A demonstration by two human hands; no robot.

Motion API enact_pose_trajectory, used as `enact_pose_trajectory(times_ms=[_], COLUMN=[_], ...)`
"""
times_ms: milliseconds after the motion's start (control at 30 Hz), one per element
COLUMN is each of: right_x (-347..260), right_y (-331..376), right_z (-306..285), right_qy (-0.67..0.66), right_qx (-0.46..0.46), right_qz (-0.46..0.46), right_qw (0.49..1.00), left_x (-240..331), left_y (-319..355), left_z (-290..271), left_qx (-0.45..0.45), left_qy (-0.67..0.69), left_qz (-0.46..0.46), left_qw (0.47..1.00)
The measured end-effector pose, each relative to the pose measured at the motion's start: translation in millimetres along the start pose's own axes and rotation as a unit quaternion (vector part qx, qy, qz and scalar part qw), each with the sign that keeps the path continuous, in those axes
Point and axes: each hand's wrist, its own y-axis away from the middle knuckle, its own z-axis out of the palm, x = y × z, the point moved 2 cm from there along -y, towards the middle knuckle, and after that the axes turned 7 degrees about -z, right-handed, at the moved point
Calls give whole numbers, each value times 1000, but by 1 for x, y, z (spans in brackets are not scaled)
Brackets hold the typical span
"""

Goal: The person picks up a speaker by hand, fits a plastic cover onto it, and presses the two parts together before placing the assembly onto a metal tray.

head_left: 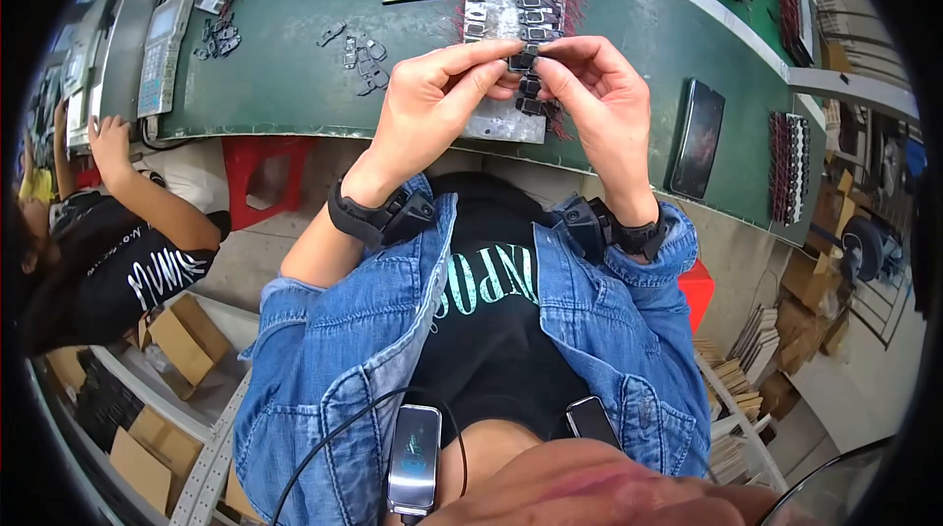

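Both hands meet over a metal plate (pixel 503 128) that carries rows of small black parts with thin red wires at its sides. My left hand (pixel 422 109) pinches a small black piece (pixel 523 60) between thumb and index finger. From the other side, the thumb and fingers of my right hand (pixel 607 99) grip the same piece. Fingertips partly cover it, so its exact kind is unclear. Below the fingers, more black parts (pixel 530 94) sit in the plate's right-hand row. Each wrist wears a black strap with a small device.
Loose black pieces (pixel 365 59) lie left of the plate, a darker pile (pixel 220 38) beyond. A phone (pixel 697 138) and a wired strip of parts (pixel 789 167) rest at right. A grey keypad device (pixel 162 55) stands left, near a co-worker's arm (pixel 162 192). A red stool (pixel 257 177) is below.
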Motion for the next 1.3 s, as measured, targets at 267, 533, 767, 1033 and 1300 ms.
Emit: enact_pose_trajectory(times_ms=[267,533,767,1033,1300], right_x=[-3,0,1,0,-6], right_y=[6,0,1,8,18], right_z=[1,0,-4,6,8], right_qy=[-8,60,-79,-115,-102], right_qx=[-11,-8,-60,3,43], right_qz=[19,-35,99,63,18], right_qw=[1000,998,990,991,994], left_x=[-4,1,4,-1,2], left_y=[2,1,6,5,7], left_z=[2,0,2,5,15], left_qx=[8,15,33,77,139], left_qy=[-25,-83,-86,-74,-102], left_qz=[28,90,59,48,115], left_qw=[999,992,994,993,978])
